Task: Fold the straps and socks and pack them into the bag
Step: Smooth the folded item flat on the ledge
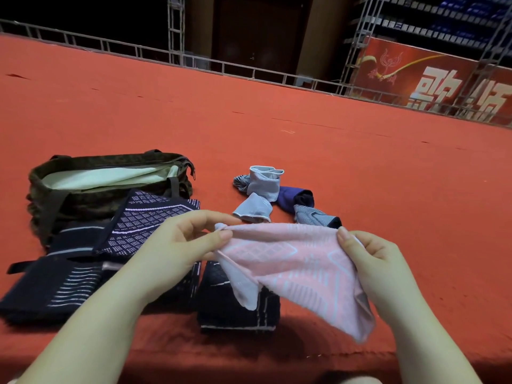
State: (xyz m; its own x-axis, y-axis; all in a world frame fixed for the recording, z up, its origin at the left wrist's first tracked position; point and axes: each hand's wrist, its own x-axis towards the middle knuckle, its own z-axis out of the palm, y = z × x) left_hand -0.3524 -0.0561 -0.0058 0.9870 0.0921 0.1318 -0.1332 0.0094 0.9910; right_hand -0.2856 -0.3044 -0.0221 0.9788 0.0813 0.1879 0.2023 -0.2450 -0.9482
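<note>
At centre left the bag [83, 189] gapes open, dark straps [83, 267] piled against its near edge. Left hand [182, 242] and right hand [371, 261] pinch the pink strap's [299, 267] top corners, lifted. Socks [274, 195] lie beyond; bare red carpet [388, 167] right.

A bag [91, 184] is set at ten o'clock on the carpet [277, 120], with straps [133, 225] laid just before it, one leaning against its near wall. A loose heap of socks [277, 195] is found at twelve o'clock, apart from the bag on its right. One strap [299, 267] is held above the near edge between the left hand [180, 242] and the right hand [371, 261], over a folded strap [235, 306] at six o'clock.
</note>
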